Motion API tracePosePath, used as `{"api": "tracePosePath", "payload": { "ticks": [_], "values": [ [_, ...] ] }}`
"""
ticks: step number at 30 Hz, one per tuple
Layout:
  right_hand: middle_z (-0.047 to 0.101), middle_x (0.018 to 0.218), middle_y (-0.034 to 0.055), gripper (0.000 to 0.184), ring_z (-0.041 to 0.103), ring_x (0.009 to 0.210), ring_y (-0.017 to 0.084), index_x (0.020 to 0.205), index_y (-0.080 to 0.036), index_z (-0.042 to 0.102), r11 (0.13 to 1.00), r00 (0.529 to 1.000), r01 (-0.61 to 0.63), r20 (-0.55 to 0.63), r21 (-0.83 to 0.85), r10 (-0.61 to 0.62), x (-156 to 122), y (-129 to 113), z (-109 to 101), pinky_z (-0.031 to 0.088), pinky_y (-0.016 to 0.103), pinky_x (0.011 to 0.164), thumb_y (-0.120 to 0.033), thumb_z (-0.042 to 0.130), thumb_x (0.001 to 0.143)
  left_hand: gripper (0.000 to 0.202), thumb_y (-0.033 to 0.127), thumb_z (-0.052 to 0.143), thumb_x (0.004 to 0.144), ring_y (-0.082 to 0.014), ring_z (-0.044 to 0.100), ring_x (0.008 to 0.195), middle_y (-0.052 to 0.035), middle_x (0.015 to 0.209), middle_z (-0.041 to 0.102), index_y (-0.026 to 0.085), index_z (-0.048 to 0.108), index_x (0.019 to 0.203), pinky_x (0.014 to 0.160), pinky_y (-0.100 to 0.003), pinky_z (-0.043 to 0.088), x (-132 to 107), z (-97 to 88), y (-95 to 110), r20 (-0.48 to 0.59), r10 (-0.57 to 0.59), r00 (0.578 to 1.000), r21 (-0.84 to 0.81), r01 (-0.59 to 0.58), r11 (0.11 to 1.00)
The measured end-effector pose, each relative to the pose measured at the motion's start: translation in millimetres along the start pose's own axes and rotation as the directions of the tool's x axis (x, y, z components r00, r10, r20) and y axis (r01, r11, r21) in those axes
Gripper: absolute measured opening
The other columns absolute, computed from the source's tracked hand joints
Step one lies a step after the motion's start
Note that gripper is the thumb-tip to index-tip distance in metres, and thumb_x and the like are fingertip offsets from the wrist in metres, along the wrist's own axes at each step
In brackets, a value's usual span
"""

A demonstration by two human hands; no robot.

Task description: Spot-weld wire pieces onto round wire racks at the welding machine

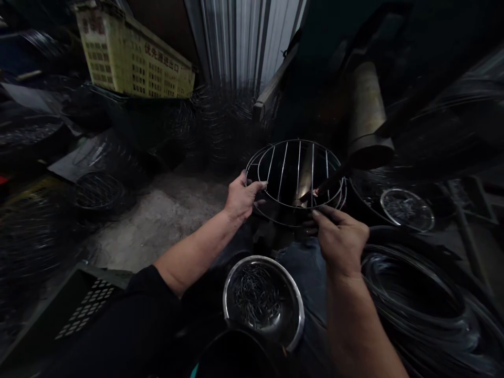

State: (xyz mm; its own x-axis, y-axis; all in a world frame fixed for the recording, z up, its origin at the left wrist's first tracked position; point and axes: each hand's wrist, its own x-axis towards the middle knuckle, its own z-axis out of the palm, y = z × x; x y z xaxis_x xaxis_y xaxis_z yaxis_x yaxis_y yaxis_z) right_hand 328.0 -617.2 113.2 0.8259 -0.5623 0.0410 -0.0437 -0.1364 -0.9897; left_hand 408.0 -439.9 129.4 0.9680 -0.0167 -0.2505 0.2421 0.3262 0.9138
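A round wire rack point(280, 170) with concentric rings and parallel bars is held up in front of me, at a metal post and a dark electrode arm point(329, 184). My left hand point(241, 197) grips its left rim between thumb and fingers. At the near right rim, my right hand point(342, 235) is closed with thumb and fingertips against the wire. A small orange glow shows by the electrode tip under the bars. Below, a steel bowl point(300, 310) with short bent wire pieces point(255, 295) rests at my lap.
Coils of wire point(417, 304) lie at the right, near another bowl point(427, 212). A thick metal cylinder point(368, 105) juts in at upper right. A yellow crate point(145, 58) stands at the back left, and a dark green crate point(84, 307) at the near left.
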Motion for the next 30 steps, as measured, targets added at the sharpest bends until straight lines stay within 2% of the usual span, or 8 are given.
{"api": "tracePosePath", "payload": {
  "ticks": [3,6,13,17,24,30],
  "values": [
    [0.069,0.062,0.0028,0.034,0.063,0.047,0.016,0.082,-0.012,0.075,0.951,0.992,-0.111,-0.031,0.287,0.125,-9.0,8.5,9.2,0.049,0.023,0.041,-0.032,0.085,0.057,0.038,0.026,0.077,0.062,-0.0092,0.057,0.063,0.0042,0.076,0.057,0.021,0.055,0.093,0.054,-0.021,0.052,4.3,-0.4,0.6,0.005,0.013,1.0,-0.003,-0.013,1.0],
    [0.069,0.062,0.0021,0.034,0.064,0.048,0.015,0.079,-0.012,0.073,0.917,0.986,-0.086,-0.097,0.389,0.133,-16.5,12.2,13.3,0.05,0.022,0.04,-0.03,0.089,0.054,0.039,0.025,0.078,0.061,-0.0086,0.056,0.062,0.0037,0.077,0.057,0.02,0.056,0.092,0.052,-0.02,0.049,7.6,-0.4,1.4,0.01,0.014,1.0,-0.003,-0.013,1.0],
    [0.069,0.062,0.001,0.035,0.064,0.046,0.016,0.08,-0.013,0.073,0.915,0.985,-0.042,-0.136,0.402,0.104,-21.0,11.3,14.5,0.052,0.024,0.041,-0.033,0.091,0.058,0.036,0.024,0.08,0.059,-0.0088,0.056,0.062,0.004,0.074,0.055,0.02,0.055,0.084,0.05,-0.019,0.047,19.4,-2.0,7.2,0.053,0.01,0.999,-0.021,-0.009,1.0],
    [0.069,0.062,0.0007,0.035,0.066,0.047,0.017,0.08,-0.013,0.072,0.918,0.987,-0.042,-0.124,0.395,0.098,-18.7,12.7,16.9,0.054,0.025,0.042,-0.033,0.091,0.058,0.036,0.023,0.08,0.059,-0.0095,0.056,0.063,0.0034,0.073,0.055,0.019,0.057,0.086,0.051,-0.02,0.047,27.5,-2.2,10.9,0.086,0.008,0.996,-0.018,-0.006,1.0],
    [0.069,0.065,0.0013,0.037,0.068,0.05,0.018,0.079,-0.013,0.07,0.902,0.985,-0.075,-0.111,0.425,0.134,-12.5,6.1,22.9,0.053,0.023,0.041,-0.031,0.092,0.055,0.04,0.019,0.08,0.058,-0.009,0.056,0.061,0.0042,0.074,0.056,0.02,0.061,0.094,0.051,-0.02,0.046,31.5,3.1,16.2,0.074,0.001,0.997,0.007,-0.001,1.0],
    [0.067,0.062,-0.0014,0.038,0.064,0.046,0.015,0.078,-0.014,0.07,0.902,0.978,-0.05,-0.16,0.428,0.131,-15.4,13.6,25.4,0.054,0.024,0.042,-0.034,0.093,0.056,0.042,0.016,0.079,0.058,-0.0089,0.057,0.061,0.0043,0.073,0.058,0.019,0.062,0.096,0.052,-0.02,0.044,34.2,3.9,17.1,0.069,-0.028,0.997,0.002,0.028,1.0]
  ]
}}
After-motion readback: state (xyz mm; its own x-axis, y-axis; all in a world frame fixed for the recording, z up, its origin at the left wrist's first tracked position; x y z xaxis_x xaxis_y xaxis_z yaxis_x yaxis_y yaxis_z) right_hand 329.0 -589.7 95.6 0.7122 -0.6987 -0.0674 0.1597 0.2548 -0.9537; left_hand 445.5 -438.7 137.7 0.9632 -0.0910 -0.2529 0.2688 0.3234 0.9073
